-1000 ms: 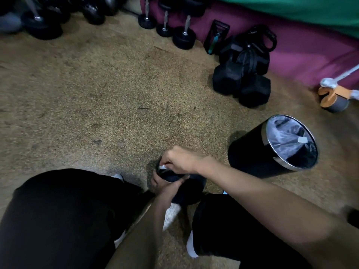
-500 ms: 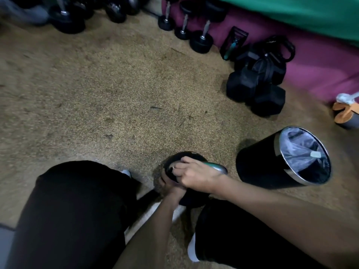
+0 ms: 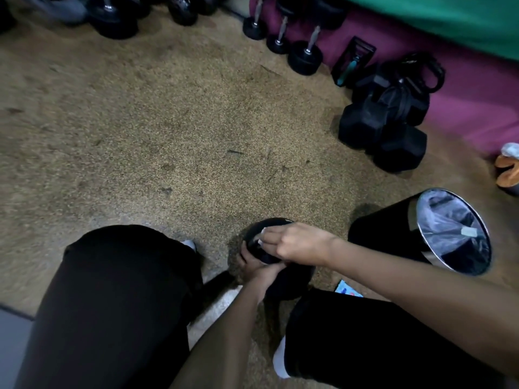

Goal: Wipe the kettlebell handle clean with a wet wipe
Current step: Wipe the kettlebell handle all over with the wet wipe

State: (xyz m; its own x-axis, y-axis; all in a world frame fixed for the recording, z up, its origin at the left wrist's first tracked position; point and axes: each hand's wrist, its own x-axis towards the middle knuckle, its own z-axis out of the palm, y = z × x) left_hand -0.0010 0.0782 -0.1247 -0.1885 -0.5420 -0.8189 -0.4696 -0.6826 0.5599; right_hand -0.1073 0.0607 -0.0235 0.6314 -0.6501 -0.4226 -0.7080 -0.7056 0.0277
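Observation:
A black kettlebell (image 3: 289, 279) lies tilted on the speckled floor between my knees. Its looped handle (image 3: 269, 221) points away from me. My right hand (image 3: 297, 242) is curled over the handle and pinches a white wet wipe (image 3: 259, 240), of which only a small bit shows by my fingertips. My left hand (image 3: 252, 266) reaches in from below and grips the kettlebell at the left base of the handle, partly hidden under my right hand.
A black bin (image 3: 421, 231) with a clear liner stands just right of my right forearm. Hex dumbbells (image 3: 384, 136) and another kettlebell (image 3: 421, 77) sit at the back right, round dumbbells (image 3: 304, 56) along the far wall. A wipes packet (image 3: 348, 289) lies by my right knee.
My right hand has slid with the wipe along the handle, from its left end toward the top of the loop. The camera view has drifted, so the scene sits lower and further right.

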